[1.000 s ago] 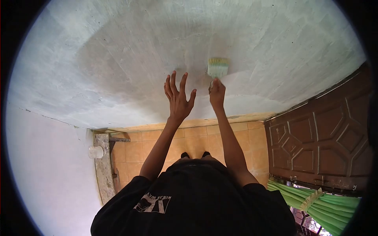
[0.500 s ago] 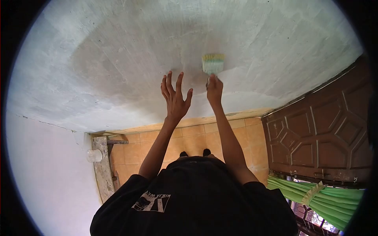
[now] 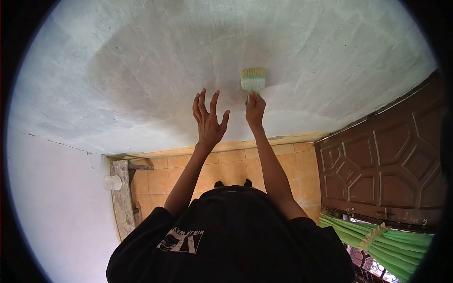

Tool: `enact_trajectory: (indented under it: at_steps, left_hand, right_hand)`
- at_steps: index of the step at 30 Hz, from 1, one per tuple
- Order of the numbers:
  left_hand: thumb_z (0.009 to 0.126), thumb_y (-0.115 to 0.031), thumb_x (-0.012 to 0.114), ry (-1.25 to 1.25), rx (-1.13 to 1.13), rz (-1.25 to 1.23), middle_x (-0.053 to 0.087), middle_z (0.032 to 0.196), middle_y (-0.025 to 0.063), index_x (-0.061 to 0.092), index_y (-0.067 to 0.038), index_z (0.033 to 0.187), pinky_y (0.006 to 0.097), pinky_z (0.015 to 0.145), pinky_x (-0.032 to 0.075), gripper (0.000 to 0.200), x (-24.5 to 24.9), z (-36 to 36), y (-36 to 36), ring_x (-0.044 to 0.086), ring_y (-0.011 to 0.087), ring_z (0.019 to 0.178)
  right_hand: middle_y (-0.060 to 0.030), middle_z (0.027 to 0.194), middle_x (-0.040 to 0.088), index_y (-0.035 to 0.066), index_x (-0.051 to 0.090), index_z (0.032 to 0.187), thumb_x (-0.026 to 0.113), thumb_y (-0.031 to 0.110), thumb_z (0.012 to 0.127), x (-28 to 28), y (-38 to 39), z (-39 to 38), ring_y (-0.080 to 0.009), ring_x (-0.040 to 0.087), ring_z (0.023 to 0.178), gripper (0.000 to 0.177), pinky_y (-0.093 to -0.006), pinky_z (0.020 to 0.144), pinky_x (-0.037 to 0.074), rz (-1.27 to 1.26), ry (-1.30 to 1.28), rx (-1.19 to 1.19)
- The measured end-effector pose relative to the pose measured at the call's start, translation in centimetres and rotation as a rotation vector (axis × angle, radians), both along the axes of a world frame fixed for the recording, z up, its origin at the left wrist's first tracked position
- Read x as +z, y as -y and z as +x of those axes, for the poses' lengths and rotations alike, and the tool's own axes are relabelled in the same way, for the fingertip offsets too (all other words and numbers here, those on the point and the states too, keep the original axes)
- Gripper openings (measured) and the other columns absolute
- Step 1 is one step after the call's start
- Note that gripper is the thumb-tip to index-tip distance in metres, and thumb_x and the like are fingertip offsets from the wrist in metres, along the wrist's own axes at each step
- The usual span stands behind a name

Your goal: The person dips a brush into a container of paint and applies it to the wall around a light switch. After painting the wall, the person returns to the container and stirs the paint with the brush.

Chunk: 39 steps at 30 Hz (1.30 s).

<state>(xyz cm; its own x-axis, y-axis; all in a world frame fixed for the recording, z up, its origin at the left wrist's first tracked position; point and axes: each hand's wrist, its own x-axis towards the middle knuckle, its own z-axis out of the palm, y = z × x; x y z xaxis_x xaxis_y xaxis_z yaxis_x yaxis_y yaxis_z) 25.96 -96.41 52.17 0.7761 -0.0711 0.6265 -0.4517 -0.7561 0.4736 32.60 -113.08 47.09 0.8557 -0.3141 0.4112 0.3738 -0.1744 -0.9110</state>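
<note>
My right hand (image 3: 255, 111) grips the handle of a wide paintbrush (image 3: 253, 80) with pale green bristles and a yellowish tip, its bristles pressed against the grey cement wall (image 3: 188, 61). My left hand (image 3: 208, 120) is held up beside it with fingers spread, palm toward the wall, holding nothing. A darker damp patch covers the wall around and left of the brush. Both arms reach out from my black shirt at the bottom of the view.
A brown carved wooden door (image 3: 382, 160) stands at the right, with a green curtain (image 3: 382, 240) below it. Orange floor tiles (image 3: 236, 167) lie beneath. A stone ledge (image 3: 121, 198) with a white cup (image 3: 112, 182) sits at the left beside a white wall.
The brush and my right hand slid slightly left and up along the wall, then came a little down. My left hand stayed open near the wall, shifting slightly left.
</note>
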Motion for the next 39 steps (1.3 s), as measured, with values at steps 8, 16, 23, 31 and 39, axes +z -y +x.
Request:
enact_trajectory:
  at_steps: [8,16,23,31,39]
  left_hand:
    - [0.090,-0.025,0.067,0.010,0.049,-0.015,0.016,0.156,0.0201,0.035,-0.016,0.149,0.0572,0.114,0.018,0.068,0.6,-0.5,0.0,0.012,0.0417,0.144]
    - [0.091,-0.027,0.066,-0.080,0.024,0.000,0.016,0.158,0.0194,0.034,-0.016,0.150,0.0592,0.114,0.017,0.068,-1.8,-0.1,0.7,0.012,0.0436,0.145]
    - [0.095,-0.036,0.059,-0.159,-0.042,0.048,0.011,0.162,0.0162,0.030,-0.016,0.153,0.0618,0.115,0.012,0.068,-4.3,-0.6,1.4,0.008,0.0412,0.148]
    - [0.097,-0.039,0.055,-0.204,-0.075,-0.048,0.010,0.163,0.0163,0.029,-0.015,0.154,0.0613,0.116,0.012,0.067,-6.2,-1.0,1.5,0.007,0.0415,0.148]
    - [0.097,-0.038,0.056,-0.232,-0.036,-0.061,0.010,0.162,0.0167,0.027,-0.015,0.154,0.0615,0.115,0.011,0.068,-5.8,-1.2,0.4,0.008,0.0419,0.148]
  right_hand:
    - [0.0040,0.057,0.035,0.009,0.038,0.065,0.044,0.036,0.106,-10.3,0.7,-4.8,-0.0070,0.035,0.052,0.049,-0.0271,0.049,0.030,0.044,-0.214,0.053]
    - [0.0034,0.057,0.037,0.007,0.040,0.067,0.045,0.034,0.106,-5.8,0.3,-0.6,-0.0071,0.035,0.052,0.047,-0.0278,0.049,0.030,0.002,0.003,0.072]
    - [-0.0052,0.054,0.044,0.000,0.051,0.071,0.043,0.049,0.103,-13.3,0.9,-6.4,-0.0163,0.042,0.051,0.059,-0.0353,0.050,0.035,-0.001,-0.252,0.075]
    - [-0.0047,0.054,0.040,0.002,0.044,0.065,0.046,0.043,0.104,-7.2,-0.8,-1.7,-0.0141,0.037,0.052,0.056,-0.0344,0.050,0.034,0.000,-0.100,0.052]
    - [-0.0028,0.054,0.043,0.003,0.047,0.066,0.041,0.040,0.105,-15.8,0.4,-5.7,-0.0133,0.042,0.052,0.054,-0.0338,0.051,0.034,0.074,-0.278,0.089]
